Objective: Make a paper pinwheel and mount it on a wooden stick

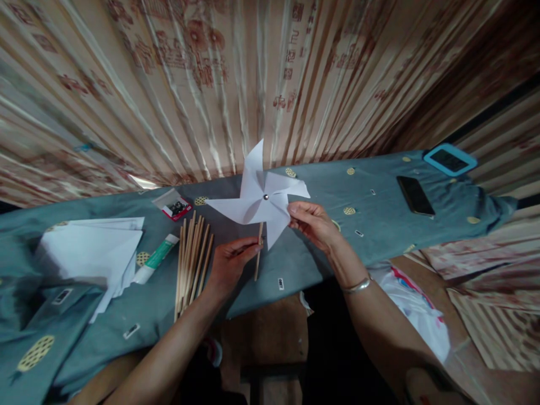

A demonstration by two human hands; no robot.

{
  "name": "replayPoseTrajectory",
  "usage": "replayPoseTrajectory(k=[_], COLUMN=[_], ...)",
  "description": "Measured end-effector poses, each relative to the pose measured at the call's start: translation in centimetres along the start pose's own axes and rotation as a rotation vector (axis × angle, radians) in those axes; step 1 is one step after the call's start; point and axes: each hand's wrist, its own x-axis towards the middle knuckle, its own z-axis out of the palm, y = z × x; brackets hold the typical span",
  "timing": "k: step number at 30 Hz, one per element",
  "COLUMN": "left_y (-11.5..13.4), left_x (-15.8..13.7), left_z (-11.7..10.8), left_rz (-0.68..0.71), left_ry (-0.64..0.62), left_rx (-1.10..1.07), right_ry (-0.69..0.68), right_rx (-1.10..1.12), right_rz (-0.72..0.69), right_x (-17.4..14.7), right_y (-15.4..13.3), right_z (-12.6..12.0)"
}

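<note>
A white paper pinwheel (253,207) with a round metal pin at its centre is held up over the cloth-covered table. Its thin wooden stick (257,267) points down towards me. My left hand (232,260) pinches this stick just below the paper blades. With thumb and fingers closed, my right hand (311,222) grips the edge of the pinwheel's right-hand blade. Left of my left hand lies a bundle of wooden sticks (192,264). A green and white glue tube (157,259) rests beside them.
White paper sheets (90,247) lie at the left, and a small packet of dark pins (174,206) sits behind the sticks. A black phone (415,195) and a blue-framed device (450,160) are at the right. A curtain (236,84) hangs behind the table (363,236).
</note>
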Motion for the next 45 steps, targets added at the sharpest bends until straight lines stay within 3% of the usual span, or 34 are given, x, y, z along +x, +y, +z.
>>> replayPoseTrajectory(k=[10, 22, 27, 30, 33, 36, 45], left_y=[0.5, 0.6, 1.1, 1.3, 1.4, 1.1, 0.6], left_x=[-0.4, -0.3, 0.0, 0.2, 0.2, 0.2, -0.1], left_z=[0.1, 0.1, -0.3, -0.6, -0.7, -0.6, -0.4], left_rz=[-0.044, 0.008, 0.018, 0.015, 0.005, -0.018, -0.024], left_ry=[-0.020, -0.054, 0.006, 0.054, 0.046, 0.009, -0.076], left_rx=[-0.083, -0.123, -0.121, -0.121, -0.117, -0.105, -0.033], right_ry=[-0.086, -0.173, -0.269, -0.205, -0.011, 0.134, 0.016], right_rx=[0.011, 0.002, -0.074, 0.017, 0.143, 0.117, 0.065], right_rz=[0.026, 0.080, 0.088, -0.006, -0.160, -0.219, -0.043], right_x=[-0.1, -1.0, -1.6, -1.1, -0.1, 0.7, 0.3], right_y=[0.9, 1.8, 0.8, -0.4, -1.2, -1.4, -0.8], right_z=[0.5, 2.2, 1.0, -1.1, -3.0, -3.5, -1.2])
